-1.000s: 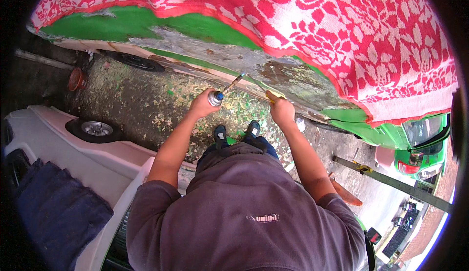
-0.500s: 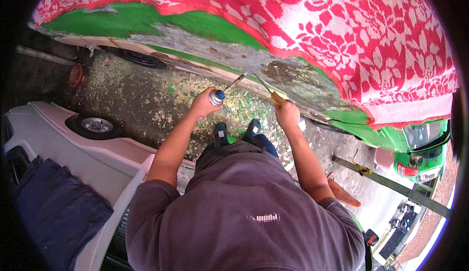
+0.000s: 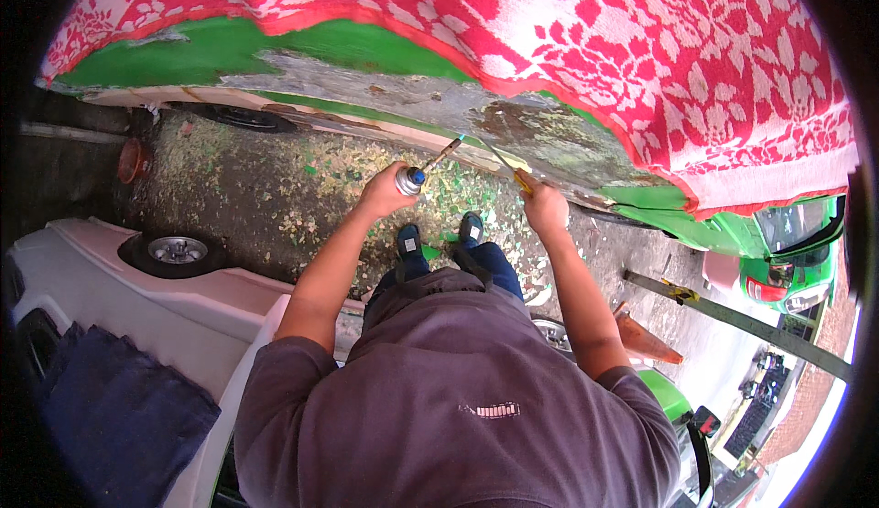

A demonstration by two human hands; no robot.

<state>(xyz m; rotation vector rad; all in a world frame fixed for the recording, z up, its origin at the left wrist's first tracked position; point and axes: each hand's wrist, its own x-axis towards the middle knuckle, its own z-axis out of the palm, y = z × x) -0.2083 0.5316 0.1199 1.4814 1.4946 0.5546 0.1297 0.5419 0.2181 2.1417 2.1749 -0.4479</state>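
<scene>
My left hand [image 3: 385,193] is wrapped round a gas blowtorch [image 3: 410,179], its nozzle slanting up and right. A small bluish glow shows at the nozzle's tip. My right hand [image 3: 547,209] grips the yellow handle of a thin-bladed scraper [image 3: 523,181]. The blade angles up and left, its end close to the torch tip. Both tools point at the lower side of a green car body [image 3: 375,48], where a grey and brown stripped patch [image 3: 526,130] shows. Whether the blade touches the panel I cannot tell.
A red and white floral towel [image 3: 586,41] drapes over the car body. Paint flakes litter the ground [image 3: 275,174] around my shoes. Behind me on the left stands a pale car [image 3: 229,297] with a dark cloth [image 3: 119,412] on it. A metal beam [image 3: 742,325] crosses at right.
The car side and towel sit slightly higher and further left in view. My right hand has shifted a little to the right with the scraper. The torch has hardly moved.
</scene>
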